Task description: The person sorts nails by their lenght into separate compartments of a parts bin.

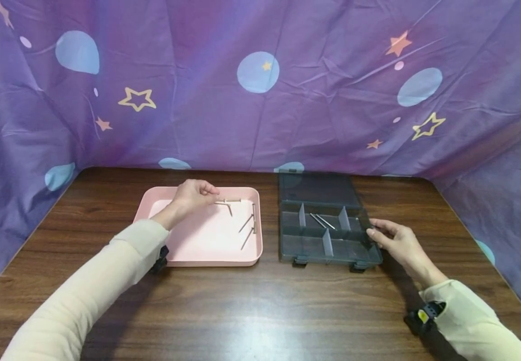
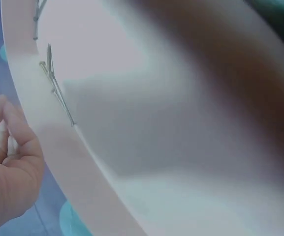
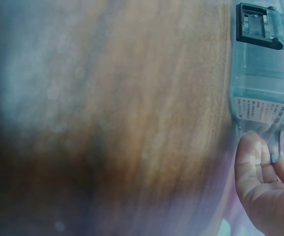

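Observation:
My left hand [image 1: 194,194] hovers over the far side of a pink tray [image 1: 197,263], next to a few nails [image 1: 230,209] at its far wall. In the left wrist view, the thumb and forefinger of the left hand [image 2: 14,167] come close together, and nothing shows between them. More nails [image 1: 247,238] lie along the tray's right side. With thumb and fingers, my right hand [image 1: 406,245] grips the right edge of a dark see-through compartment box [image 1: 305,245]. Its lid [image 1: 319,189] lies back. Two nails [image 1: 325,220] sit in its far middle compartment.
The tray and the box stand side by side on a wooden table [image 1: 242,311], a narrow gap between them. A purple curtain [image 1: 215,125] with stars hangs behind and at both sides. The box's front latches [image 1: 300,261] face the near edge.

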Demonstrator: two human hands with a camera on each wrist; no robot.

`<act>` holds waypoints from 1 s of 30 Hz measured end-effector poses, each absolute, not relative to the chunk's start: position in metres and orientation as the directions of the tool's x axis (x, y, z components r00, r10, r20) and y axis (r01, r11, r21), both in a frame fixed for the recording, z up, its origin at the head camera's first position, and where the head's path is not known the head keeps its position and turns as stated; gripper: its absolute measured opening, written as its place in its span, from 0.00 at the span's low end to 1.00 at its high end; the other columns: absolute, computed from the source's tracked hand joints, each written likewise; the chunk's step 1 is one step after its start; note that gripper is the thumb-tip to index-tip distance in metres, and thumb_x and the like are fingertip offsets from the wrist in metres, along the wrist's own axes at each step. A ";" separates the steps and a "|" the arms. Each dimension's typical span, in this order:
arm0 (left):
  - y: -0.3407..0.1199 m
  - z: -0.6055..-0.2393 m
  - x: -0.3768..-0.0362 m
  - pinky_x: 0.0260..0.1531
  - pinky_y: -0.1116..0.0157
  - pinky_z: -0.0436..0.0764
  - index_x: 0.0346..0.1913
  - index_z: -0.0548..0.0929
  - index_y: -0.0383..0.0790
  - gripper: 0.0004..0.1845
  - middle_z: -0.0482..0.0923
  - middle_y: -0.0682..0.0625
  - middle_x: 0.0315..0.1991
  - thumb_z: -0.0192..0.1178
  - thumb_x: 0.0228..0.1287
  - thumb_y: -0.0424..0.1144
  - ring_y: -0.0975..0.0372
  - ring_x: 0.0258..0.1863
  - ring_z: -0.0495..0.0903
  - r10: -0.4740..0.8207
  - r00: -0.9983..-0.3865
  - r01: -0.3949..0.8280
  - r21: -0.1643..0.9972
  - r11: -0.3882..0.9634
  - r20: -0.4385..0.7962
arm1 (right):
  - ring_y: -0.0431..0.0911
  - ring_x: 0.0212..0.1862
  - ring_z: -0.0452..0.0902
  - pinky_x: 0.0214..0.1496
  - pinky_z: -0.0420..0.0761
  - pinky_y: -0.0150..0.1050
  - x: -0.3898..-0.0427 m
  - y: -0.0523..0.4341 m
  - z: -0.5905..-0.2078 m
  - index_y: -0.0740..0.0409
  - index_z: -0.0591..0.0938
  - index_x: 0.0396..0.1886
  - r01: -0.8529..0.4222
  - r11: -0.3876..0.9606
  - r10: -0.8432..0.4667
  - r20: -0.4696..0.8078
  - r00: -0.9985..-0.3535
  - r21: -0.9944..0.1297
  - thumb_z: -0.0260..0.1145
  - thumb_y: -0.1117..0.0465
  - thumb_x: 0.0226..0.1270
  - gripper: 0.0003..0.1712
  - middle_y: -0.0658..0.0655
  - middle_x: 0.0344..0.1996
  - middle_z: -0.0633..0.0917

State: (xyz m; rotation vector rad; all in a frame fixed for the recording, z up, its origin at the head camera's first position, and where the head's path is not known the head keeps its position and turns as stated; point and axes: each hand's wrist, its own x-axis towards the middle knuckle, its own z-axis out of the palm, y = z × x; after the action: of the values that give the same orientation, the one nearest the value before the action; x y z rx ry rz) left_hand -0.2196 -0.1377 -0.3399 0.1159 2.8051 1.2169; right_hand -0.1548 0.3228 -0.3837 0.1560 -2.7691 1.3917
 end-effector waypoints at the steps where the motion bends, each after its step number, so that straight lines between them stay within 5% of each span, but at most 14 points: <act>1: -0.139 -0.338 -0.221 0.35 0.69 0.75 0.42 0.84 0.36 0.11 0.85 0.42 0.38 0.63 0.59 0.38 0.58 0.36 0.79 0.106 -0.993 0.037 0.726 0.686 -0.050 | 0.29 0.30 0.71 0.29 0.75 0.27 -0.155 0.323 -0.384 0.76 0.71 0.58 -0.110 0.590 -0.074 0.082 -0.994 -0.800 0.60 0.59 0.68 0.27 0.34 0.32 0.78; 10: -0.147 -0.327 -0.225 0.30 0.71 0.74 0.41 0.84 0.35 0.10 0.84 0.44 0.35 0.63 0.59 0.37 0.63 0.31 0.76 0.140 -0.988 0.043 0.734 0.678 -0.072 | 0.29 0.30 0.72 0.29 0.75 0.28 -0.156 0.322 -0.382 0.75 0.71 0.58 -0.100 0.605 -0.072 0.071 -0.995 -0.790 0.59 0.57 0.69 0.28 0.35 0.31 0.78; 30: -0.156 -0.343 -0.231 0.44 0.61 0.78 0.42 0.84 0.36 0.11 0.85 0.43 0.37 0.64 0.57 0.35 0.54 0.38 0.82 0.123 -0.981 -0.015 0.690 0.723 -0.149 | 0.30 0.29 0.71 0.29 0.75 0.29 -0.154 0.321 -0.382 0.76 0.70 0.59 -0.090 0.618 -0.069 0.060 -0.996 -0.781 0.59 0.57 0.69 0.28 0.35 0.31 0.77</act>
State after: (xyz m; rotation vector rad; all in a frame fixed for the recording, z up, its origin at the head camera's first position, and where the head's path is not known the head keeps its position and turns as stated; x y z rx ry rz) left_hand -0.2309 -0.1565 -0.3426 0.0869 2.7421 1.1007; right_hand -0.1542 0.3206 -0.3825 0.1376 -2.8039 1.3565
